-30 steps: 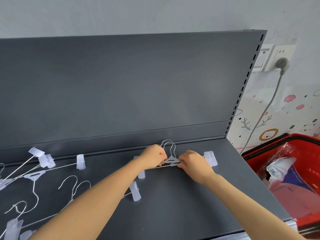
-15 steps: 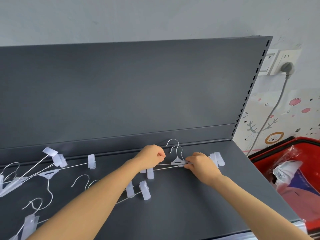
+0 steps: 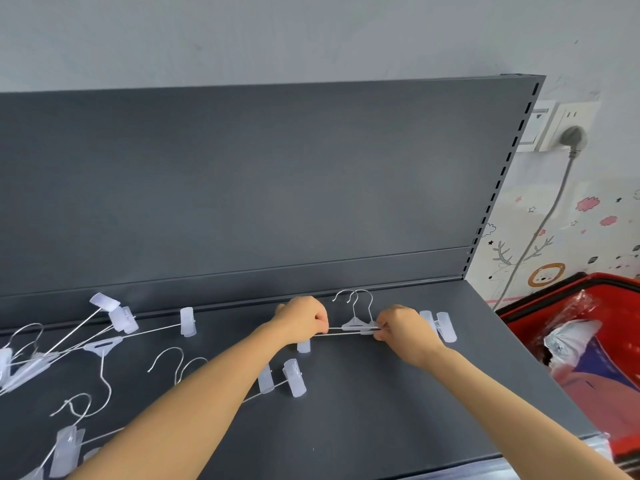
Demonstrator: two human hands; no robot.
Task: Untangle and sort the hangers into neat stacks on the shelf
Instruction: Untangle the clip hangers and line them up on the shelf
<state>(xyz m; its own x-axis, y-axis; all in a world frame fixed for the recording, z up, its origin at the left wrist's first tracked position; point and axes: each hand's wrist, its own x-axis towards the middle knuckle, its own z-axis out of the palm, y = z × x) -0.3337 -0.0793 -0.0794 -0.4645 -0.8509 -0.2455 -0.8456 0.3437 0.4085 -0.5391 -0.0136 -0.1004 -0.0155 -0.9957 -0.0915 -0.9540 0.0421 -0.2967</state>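
Both grips were closed on the stacked pair of hangers (image 3: 356, 326): left hand (image 3: 303, 320) pinching the wire bar, right hand (image 3: 401, 329) seemingly pinching beside the centre plate, fingertips hidden. The pair lay near the back of the shelf (image 3: 433, 393), apparently being squared up. The next move would call for letting go and freeing another from the tangled pile (image 3: 100, 347) at left.

1. The shelf (image 3: 381, 427) spans the foreground, and its back panel (image 3: 277, 185) stands upright behind it.
2. Two stacked hangers (image 3: 356, 325) lie on the shelf near the back, right of centre, with their hooks toward the panel.
3. The left hand (image 3: 304, 318) grips their left part, and the right hand (image 3: 398, 329) pinches their right part.
4. More hangers, seen by their clips (image 3: 294, 377), lie before the left hand, partly under the forearm.
5. A hanger tangle (image 3: 100, 348) spreads over the shelf's left end.
6. A basket (image 3: 526, 313) sits right of the shelf, and a wall socket (image 3: 568, 123) is above and behind it.
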